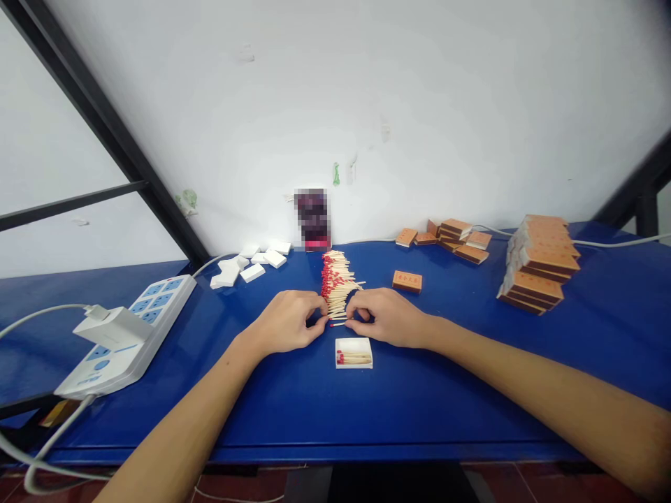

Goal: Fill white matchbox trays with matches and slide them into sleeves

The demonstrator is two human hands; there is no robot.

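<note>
A long pile of red-tipped matches (336, 279) lies on the blue table (293, 405). My left hand (291, 323) and my right hand (385, 316) rest on the table at the pile's near end, fingers curled in a pinch on a few matches (338, 322) between them. Just in front of my hands sits a small white matchbox tray (354, 353) with a few matches in it. One orange matchbox sleeve (407, 281) lies to the right of the pile.
Several empty white trays (251, 265) lie at the back left, beside a white power strip (126, 332) with a plugged adapter and cables. Orange matchboxes sit in a loose group (451, 237) and a tall stack (539, 264) at the right. A dark blurred object (313, 220) stands against the wall.
</note>
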